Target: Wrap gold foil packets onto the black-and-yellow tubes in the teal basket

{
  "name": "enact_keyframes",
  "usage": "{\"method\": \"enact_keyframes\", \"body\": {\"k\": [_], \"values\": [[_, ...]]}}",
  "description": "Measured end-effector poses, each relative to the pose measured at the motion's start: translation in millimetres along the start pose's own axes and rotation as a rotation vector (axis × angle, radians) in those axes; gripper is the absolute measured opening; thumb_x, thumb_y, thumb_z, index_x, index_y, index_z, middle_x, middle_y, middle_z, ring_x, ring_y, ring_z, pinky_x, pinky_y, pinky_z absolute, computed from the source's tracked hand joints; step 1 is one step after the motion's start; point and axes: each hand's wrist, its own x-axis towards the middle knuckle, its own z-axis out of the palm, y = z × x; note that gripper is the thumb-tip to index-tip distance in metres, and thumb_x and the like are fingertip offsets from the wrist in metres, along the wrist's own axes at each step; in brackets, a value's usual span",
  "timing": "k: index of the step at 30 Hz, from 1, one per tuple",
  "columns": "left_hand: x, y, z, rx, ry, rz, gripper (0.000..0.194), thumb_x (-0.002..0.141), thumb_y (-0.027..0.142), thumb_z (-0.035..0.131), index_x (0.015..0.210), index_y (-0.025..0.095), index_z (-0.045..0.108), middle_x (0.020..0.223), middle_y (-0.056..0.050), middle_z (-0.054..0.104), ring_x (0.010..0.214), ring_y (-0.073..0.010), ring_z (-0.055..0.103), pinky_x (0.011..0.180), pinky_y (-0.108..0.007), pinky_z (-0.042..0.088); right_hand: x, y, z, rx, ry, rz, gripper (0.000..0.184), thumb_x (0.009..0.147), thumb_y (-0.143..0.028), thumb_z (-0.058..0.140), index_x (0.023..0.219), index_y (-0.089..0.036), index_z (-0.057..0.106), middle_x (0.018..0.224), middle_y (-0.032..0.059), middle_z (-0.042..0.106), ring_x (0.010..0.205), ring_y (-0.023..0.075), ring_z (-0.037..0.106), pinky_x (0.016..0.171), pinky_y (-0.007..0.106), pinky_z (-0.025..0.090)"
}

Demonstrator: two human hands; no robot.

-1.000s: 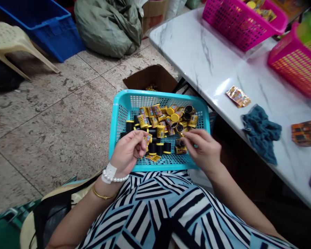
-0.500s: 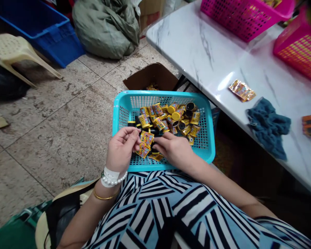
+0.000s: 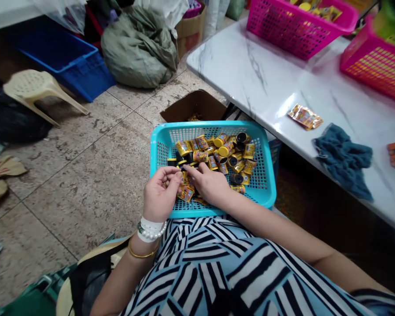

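A turquoise plastic basket (image 3: 154, 153) rests at my lap, holding several small jars (image 3: 225, 149) in yellow printed sleeves and several bare black jars with yellow rims (image 3: 172, 162). Over its near left part, my left hand (image 3: 159, 195) is closed in a pinch at the upper end of some flat yellow printed sleeves (image 3: 186, 193). The fingers of my right hand (image 3: 212, 184) meet the left fingertips above these sleeves, bent and close together. Something dark shows between the fingertips, mostly hidden. Loose sleeves lie under the right hand.
To the right, a white marbled table (image 3: 230, 66) bears pink baskets (image 3: 283, 28), a stack of printed sleeves (image 3: 305, 116) and a blue cloth (image 3: 344, 158). Beyond my basket stands an open carton (image 3: 194, 103). A stool (image 3: 36, 83), blue crate (image 3: 82, 66) and large sack (image 3: 138, 52) are on the floor.
My right hand has moved forward and left, its fingertips now at the left ones. The sleeves in my left hand are more covered. The whole view has shifted slightly.
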Motion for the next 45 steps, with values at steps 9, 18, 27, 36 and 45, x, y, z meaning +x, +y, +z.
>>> {"method": "enact_keyframes", "body": {"k": [9,18,27,36,45], "values": [[5,4,-9.7,0.002,0.054,-0.008,0.032,0.081,0.044,0.071,0.096,0.015,0.066,0.072,-0.001,0.065,0.055,-0.0087,0.056,0.053,-0.019,0.046,27,2,-8,0.067,-0.032,-0.202,0.027,0.094,-0.033,0.049,0.115,-0.027,0.063,0.108,0.0053,0.061,0.085,0.0207,0.067,0.060,0.028,0.042],[4,4,-7.2,0.013,0.036,-0.029,0.032,0.080,0.043,0.072,0.095,0.015,0.065,0.072,0.000,0.064,0.057,-0.0088,0.056,0.052,-0.019,0.046,24,-3,6,0.083,0.038,-0.183,0.024,0.098,-0.025,0.041,0.111,-0.018,0.060,0.108,0.0093,0.064,0.076,0.0177,0.064,0.057,0.027,0.037],[-1,-2,7.4,0.176,0.023,0.045,0.034,0.082,0.042,0.070,0.103,0.016,0.064,0.090,-0.005,0.066,0.068,-0.0111,0.061,0.064,-0.022,0.051,1,27,-6,0.776,0.320,-0.009,0.019,0.092,-0.032,0.058,0.079,-0.018,0.058,0.071,-0.0011,0.063,0.061,0.0120,0.056,0.060,0.023,0.041],[1,-11,5.2,0.450,0.027,0.193,0.032,0.087,0.039,0.065,0.110,0.018,0.066,0.093,-0.006,0.067,0.069,-0.0126,0.061,0.069,-0.025,0.052,9,4,5,0.142,0.005,-0.060,0.026,0.100,-0.031,0.041,0.114,-0.022,0.062,0.101,0.0086,0.072,0.082,0.0206,0.068,0.066,0.028,0.043],[-2,-7,8.2,0.144,-0.081,-0.017,0.036,0.079,0.041,0.073,0.105,0.017,0.065,0.091,-0.005,0.067,0.065,-0.0103,0.058,0.059,-0.021,0.048,-7,22,-10,0.983,0.416,0.011,0.017,0.083,-0.032,0.069,0.074,-0.018,0.063,0.076,0.0006,0.062,0.073,0.0141,0.057,0.069,0.025,0.044]]}}
